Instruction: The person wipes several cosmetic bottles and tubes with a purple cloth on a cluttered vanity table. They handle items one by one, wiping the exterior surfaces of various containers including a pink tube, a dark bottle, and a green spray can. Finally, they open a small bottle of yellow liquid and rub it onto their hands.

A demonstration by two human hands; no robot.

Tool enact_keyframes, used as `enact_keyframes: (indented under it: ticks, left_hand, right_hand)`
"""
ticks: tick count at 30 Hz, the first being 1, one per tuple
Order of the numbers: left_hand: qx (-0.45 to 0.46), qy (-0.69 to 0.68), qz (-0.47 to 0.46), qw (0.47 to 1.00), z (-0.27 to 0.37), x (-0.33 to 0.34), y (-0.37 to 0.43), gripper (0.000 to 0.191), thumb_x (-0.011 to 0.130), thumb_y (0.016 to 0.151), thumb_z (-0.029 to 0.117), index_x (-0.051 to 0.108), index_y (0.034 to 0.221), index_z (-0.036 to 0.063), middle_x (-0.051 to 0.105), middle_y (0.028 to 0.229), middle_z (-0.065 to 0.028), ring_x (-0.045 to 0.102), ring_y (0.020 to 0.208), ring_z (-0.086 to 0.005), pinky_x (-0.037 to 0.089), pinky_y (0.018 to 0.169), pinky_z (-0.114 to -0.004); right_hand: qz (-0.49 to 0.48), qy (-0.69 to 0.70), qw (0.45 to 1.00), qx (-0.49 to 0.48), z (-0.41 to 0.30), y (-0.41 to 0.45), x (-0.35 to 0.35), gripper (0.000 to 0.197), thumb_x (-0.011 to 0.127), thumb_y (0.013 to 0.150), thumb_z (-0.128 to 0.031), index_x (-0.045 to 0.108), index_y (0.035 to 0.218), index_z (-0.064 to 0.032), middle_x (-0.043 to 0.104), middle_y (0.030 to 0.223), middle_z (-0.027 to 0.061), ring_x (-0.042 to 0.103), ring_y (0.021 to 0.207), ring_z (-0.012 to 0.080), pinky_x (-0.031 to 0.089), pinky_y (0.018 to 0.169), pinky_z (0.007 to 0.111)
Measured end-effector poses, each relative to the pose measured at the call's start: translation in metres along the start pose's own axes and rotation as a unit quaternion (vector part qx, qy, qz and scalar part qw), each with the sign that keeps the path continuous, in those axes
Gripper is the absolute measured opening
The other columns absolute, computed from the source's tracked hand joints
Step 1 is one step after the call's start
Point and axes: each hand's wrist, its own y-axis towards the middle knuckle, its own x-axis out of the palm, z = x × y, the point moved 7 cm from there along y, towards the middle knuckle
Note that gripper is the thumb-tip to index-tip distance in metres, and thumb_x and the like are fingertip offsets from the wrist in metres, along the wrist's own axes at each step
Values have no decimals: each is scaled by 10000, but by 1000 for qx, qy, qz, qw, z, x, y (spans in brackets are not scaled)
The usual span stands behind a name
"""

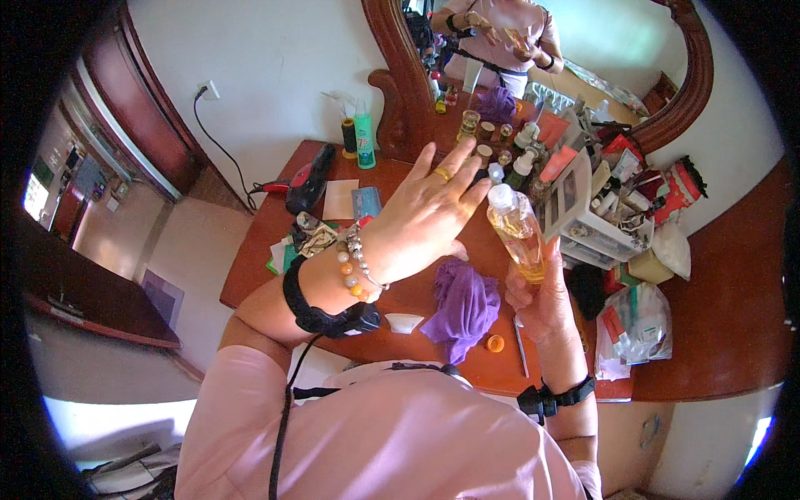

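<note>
A clear plastic bottle (520, 240) with a pale cap and some yellowish liquid is held by my right hand (542, 303), tilted with its cap toward the mirror. Raised over the dressing table, my left hand (425, 215) has its fingers apart and nothing in them; its fingertips are close to the bottle's cap. Below the hands lies a crumpled purple cloth (464, 306). Around it are a small white dish (404, 322), an orange cap (495, 343) and a thin metal tool (520, 347).
On the dressing table (387, 356), a hair dryer (310, 178) and a green bottle (364, 137) stand to the left. At right are a white drawer organizer (581, 212) and a clear plastic bag (647, 322). Several small bottles crowd below the wood-framed mirror (600, 37).
</note>
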Motion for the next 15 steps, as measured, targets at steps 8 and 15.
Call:
enact_keyframes:
  ticks: [8, 15]
  left_hand:
    - [9, -17, -56, 998, 5, 1, 2, 593, 758, 574, 306, 596, 1065, 16, 430, 1288, -146, 269, 1288, -318, 244, 1035, -504]
    - [15, -50, -4, 999, -3, -3, 2, 664, 752, 582, 322, 533, 1145, 47, 483, 1223, -149, 354, 1233, -343, 316, 982, -515]
  right_hand:
    - [78, -121, 986, -85, -20, 0, -6, 526, 459, 837, -590, 509, 1032, -105, 432, 590, -24, 320, 461, 51, 233, 429, 190]
    - [75, -242, 951, -179, -55, -2, 4, 364, 516, 856, -476, 513, 920, -118, 414, 606, -43, 340, 486, 38, 242, 421, 181]
